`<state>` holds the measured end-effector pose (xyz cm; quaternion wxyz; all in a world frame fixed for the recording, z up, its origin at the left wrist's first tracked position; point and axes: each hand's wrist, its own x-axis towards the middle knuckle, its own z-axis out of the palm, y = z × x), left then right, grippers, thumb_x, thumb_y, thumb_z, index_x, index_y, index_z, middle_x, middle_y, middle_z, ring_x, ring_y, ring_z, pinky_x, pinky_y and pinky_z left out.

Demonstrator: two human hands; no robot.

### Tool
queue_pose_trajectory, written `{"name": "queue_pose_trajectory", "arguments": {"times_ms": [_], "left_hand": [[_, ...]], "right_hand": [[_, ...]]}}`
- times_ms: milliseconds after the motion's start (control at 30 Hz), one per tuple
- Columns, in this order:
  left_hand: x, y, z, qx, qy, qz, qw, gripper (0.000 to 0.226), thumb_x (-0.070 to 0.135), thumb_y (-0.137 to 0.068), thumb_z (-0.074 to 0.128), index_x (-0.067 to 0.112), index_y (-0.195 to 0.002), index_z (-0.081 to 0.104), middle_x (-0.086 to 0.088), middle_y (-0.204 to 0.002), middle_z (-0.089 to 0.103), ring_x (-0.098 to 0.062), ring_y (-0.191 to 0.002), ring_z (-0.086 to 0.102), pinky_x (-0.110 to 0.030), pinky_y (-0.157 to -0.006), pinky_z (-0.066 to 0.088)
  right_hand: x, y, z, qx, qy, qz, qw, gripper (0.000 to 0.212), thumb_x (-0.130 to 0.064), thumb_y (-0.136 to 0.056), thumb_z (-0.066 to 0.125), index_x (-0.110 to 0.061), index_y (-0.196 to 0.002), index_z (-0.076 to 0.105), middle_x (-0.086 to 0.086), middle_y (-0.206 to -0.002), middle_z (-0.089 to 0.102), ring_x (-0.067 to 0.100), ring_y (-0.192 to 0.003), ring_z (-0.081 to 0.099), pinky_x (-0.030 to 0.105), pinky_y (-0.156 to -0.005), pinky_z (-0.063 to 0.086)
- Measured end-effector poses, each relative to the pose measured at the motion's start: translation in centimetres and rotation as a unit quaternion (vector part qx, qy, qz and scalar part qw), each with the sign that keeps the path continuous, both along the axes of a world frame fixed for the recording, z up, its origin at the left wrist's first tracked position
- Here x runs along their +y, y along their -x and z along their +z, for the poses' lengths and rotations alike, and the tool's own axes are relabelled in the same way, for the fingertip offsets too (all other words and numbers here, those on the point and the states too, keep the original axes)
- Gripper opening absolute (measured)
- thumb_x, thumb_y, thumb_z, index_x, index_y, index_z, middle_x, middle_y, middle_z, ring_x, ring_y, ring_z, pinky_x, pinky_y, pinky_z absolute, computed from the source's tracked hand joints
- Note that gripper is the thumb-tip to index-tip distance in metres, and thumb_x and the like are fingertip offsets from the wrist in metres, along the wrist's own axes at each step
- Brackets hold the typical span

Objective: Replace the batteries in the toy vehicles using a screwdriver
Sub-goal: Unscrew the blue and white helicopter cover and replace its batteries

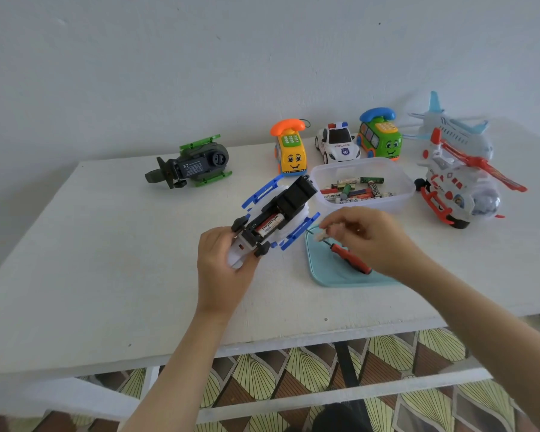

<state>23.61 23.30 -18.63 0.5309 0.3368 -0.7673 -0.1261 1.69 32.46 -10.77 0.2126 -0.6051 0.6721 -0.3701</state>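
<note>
One view, head camera. Left hand (222, 260) is wrapped round the near end of the blue-and-white toy helicopter (278, 210), which is held belly-up and tilted over the table (106, 260). Compartment is seen open; one battery (270, 224) is seated in it, just beyond the left fingertips.

Right hand (368, 238) is held to the right of the toy, above the teal tray (325, 277). Fingers are curled and the tips are blurred, so whether something small is pinched cannot be told. Red-handled screwdriver (351, 258) is laid on the tray, directly under the right hand; contact cannot be made out. Clear tub (401, 198) of loose batteries is placed just beyond the right hand.

Judged step: cell swap under way in this toy. To be done well:
- Toy should be gripped firmly, belly-up, by the left hand.
- Polarity marks should be checked before a cell is pressed in.
- Spring end should be seated first.
- Any loose screw should be parked on the tray, not the bare table.
</note>
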Motion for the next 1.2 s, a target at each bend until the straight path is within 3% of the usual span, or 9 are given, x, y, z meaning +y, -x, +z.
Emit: {"name": "queue_pose_trajectory", "arguments": {"times_ms": [133, 300, 500, 600, 700, 800, 967, 1200], "left_hand": [[0.0, 0.1, 0.0, -0.001, 0.01, 0.004, 1.0, 0.038, 0.036, -0.081, 0.068, 0.002, -0.096, 0.065, 0.008, -0.096, 0.054, -0.005, -0.093, 0.043, -0.006, -0.083, 0.038], [0.0, 0.1, 0.1, 0.005, 0.018, 0.012, 1.0, 0.034, 0.032, -0.082, 0.069, 0.001, -0.095, 0.065, 0.009, -0.094, 0.052, -0.005, -0.091, 0.044, -0.005, -0.084, 0.035], [0.1, 0.2, 0.3, 0.006, 0.018, 0.021, 1.0, 0.035, 0.035, -0.082, 0.068, 0.001, -0.091, 0.064, 0.009, -0.091, 0.051, -0.004, -0.088, 0.042, -0.006, -0.082, 0.035], [0.0, 0.1, 0.2, 0.003, 0.003, 0.023, 1.0, 0.035, 0.035, -0.082, 0.067, 0.001, -0.091, 0.064, 0.005, -0.089, 0.055, -0.005, -0.088, 0.043, -0.006, -0.081, 0.035], [-0.1, 0.1, 0.2, 0.012, -0.001, 0.024, 1.0, 0.033, 0.033, -0.08, 0.068, 0.002, -0.089, 0.064, 0.006, -0.09, 0.053, -0.005, -0.088, 0.042, -0.006, -0.081, 0.035], [-0.2, 0.1, 0.2, 0.016, 0.001, 0.026, 1.0, 0.031, 0.032, -0.079, 0.069, 0.002, -0.087, 0.063, 0.008, -0.09, 0.052, -0.005, -0.088, 0.042, -0.006, -0.081, 0.035], [-0.2, 0.1, 0.4, 0.023, -0.006, 0.018, 1.0, 0.032, 0.031, -0.079, 0.069, 0.001, -0.09, 0.065, 0.008, -0.092, 0.052, -0.005, -0.09, 0.043, -0.005, -0.083, 0.035], [-0.2, 0.0, 0.4, 0.017, 0.0, 0.016, 1.0, 0.031, 0.03, -0.08, 0.068, 0.001, -0.09, 0.064, 0.008, -0.091, 0.052, -0.004, -0.088, 0.042, -0.006, -0.082, 0.035]], "right_hand": [[-1.0, -3.4, -0.3, -0.192, 0.098, -0.05, 0.975, 0.022, -0.008, -0.079, 0.075, -0.019, -0.082, 0.057, 0.0, -0.076, 0.067, 0.007, -0.065, 0.063, 0.019, -0.064, 0.053], [-2.5, -6.3, -0.6, -0.199, 0.2, -0.1, 0.954, 0.013, -0.006, -0.085, 0.07, -0.012, -0.082, 0.059, -0.008, -0.076, 0.067, 0.008, -0.072, 0.066, 0.023, -0.071, 0.055], [-4.1, -7.7, -1.4, -0.148, 0.219, -0.095, 0.96, 0.009, -0.005, -0.087, 0.067, -0.008, -0.083, 0.059, -0.015, -0.075, 0.063, -0.004, -0.071, 0.063, 0.011, -0.067, 0.049], [-4.4, -8.0, -2.1, -0.107, 0.212, -0.081, 0.968, 0.008, -0.009, -0.09, 0.064, -0.005, -0.086, 0.06, -0.007, -0.076, 0.065, 0.006, -0.074, 0.065, 0.022, -0.068, 0.055], [-4.7, -7.7, -2.7, 0.019, 0.245, -0.063, 0.967, 0.01, -0.011, -0.092, 0.059, -0.004, -0.097, 0.064, 0.007, -0.083, 0.063, 0.02, -0.067, 0.06, 0.037, -0.059, 0.054], [-4.6, -7.4, -3.1, 0.078, 0.257, -0.049, 0.962, 0.023, -0.01, -0.091, 0.052, -0.001, -0.109, 0.064, 0.011, -0.086, 0.06, 0.017, -0.062, 0.053, 0.03, -0.05, 0.047], [-4.6, -7.3, -3.7, 0.177, 0.238, -0.023, 0.955, 0.047, -0.018, -0.086, 0.038, 0.006, -0.119, 0.062, 0.009, -0.067, 0.056, 0.018, -0.044, 0.043, 0.023, -0.041, 0.028], [-4.5, -7.2, -3.4, 0.217, 0.213, -0.023, 0.952, 0.049, -0.023, -0.083, 0.038, 0.0, -0.114, 0.067, 0.003, -0.061, 0.056, 0.011, -0.042, 0.034, 0.012, -0.04, 0.016]]}}
